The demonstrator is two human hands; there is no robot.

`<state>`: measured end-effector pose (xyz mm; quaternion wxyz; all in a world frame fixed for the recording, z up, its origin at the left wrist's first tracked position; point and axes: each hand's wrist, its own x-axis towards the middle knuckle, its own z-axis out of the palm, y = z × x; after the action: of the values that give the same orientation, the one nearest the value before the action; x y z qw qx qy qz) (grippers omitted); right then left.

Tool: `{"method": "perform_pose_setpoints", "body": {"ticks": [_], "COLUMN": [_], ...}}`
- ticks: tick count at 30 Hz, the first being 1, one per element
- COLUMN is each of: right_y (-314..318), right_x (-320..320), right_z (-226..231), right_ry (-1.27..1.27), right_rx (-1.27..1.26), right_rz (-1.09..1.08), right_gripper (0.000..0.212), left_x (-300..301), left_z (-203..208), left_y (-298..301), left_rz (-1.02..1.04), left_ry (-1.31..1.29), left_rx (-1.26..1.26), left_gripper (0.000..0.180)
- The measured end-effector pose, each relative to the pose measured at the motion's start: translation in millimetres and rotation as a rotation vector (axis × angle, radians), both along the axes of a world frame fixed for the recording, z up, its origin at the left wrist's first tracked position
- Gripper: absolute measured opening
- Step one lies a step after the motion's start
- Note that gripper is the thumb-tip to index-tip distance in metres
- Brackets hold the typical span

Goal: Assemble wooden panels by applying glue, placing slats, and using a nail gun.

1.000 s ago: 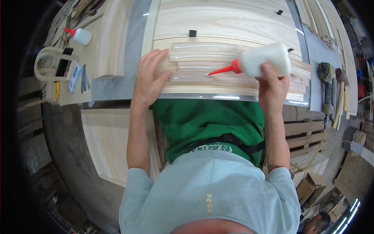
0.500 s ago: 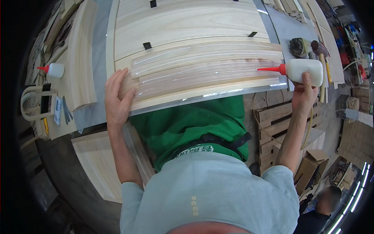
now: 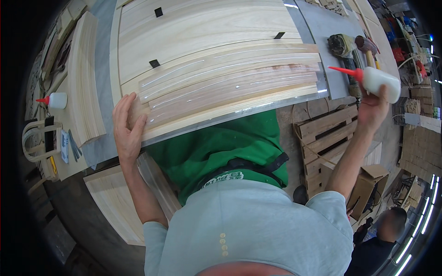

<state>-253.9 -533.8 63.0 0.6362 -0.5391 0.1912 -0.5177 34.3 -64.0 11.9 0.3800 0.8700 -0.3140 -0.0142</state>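
Observation:
Wooden strips [image 3: 230, 85] lie side by side along the near edge of the workbench, with lines of white glue running along their tops. At their left ends rests my left hand [image 3: 127, 124], fingers and thumb apart around the edge of the wood. My right hand [image 3: 374, 105] grips a white glue bottle [image 3: 381, 84] with a red pointed nozzle, tilted, nozzle to the left. The nozzle tip is beyond the right ends of the strips, apart from the wood. Behind the strips is a pale wood panel [image 3: 207, 27] with small black pieces on it.
To the left are a stack of long boards [image 3: 83, 83] and a second glue bottle [image 3: 57, 100]. A mallet [image 3: 367, 46] and a tape-wrapped tool [image 3: 340, 45] lie at the right. Below are a wooden pallet [image 3: 327, 133] and a cardboard box [image 3: 368, 188]. Another person [image 3: 380, 239] is at lower right.
My right hand has moved the glue bottle rightward, off the strips, and its nozzle now points slightly up. My left hand stays on the wood. The whole view has shifted a little.

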Motion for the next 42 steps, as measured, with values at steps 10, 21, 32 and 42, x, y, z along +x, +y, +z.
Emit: {"method": "perform_pose_setpoints", "body": {"ticks": [10,21,32,42], "right_y": [-85.8,-137.3,-74.9,-40.5], "right_x": [67.4,223.0,160.8,117.6], "right_z": [93.7,26.0,-2.3,-41.2], "right_ry": [0.727,2.102,1.282,1.392], "right_rx": [-0.471,-1.508,-1.162,-0.766], "right_rz": [0.065,0.162,0.094,0.184], "right_gripper": [0.049,0.044,0.031,0.032], "left_x": [-0.7,2.1,7.6,18.1], "left_z": [0.7,3.7,16.8,8.6], "left_y": [1.8,0.8,-9.2,-17.8], "left_rz": [0.003,0.027,0.046,0.102], "left_ry": [0.043,0.069,0.197,0.225], "left_rx": [-0.009,0.045,0.045,-0.069], "left_gripper": [0.053,0.054,0.057,0.047]}}
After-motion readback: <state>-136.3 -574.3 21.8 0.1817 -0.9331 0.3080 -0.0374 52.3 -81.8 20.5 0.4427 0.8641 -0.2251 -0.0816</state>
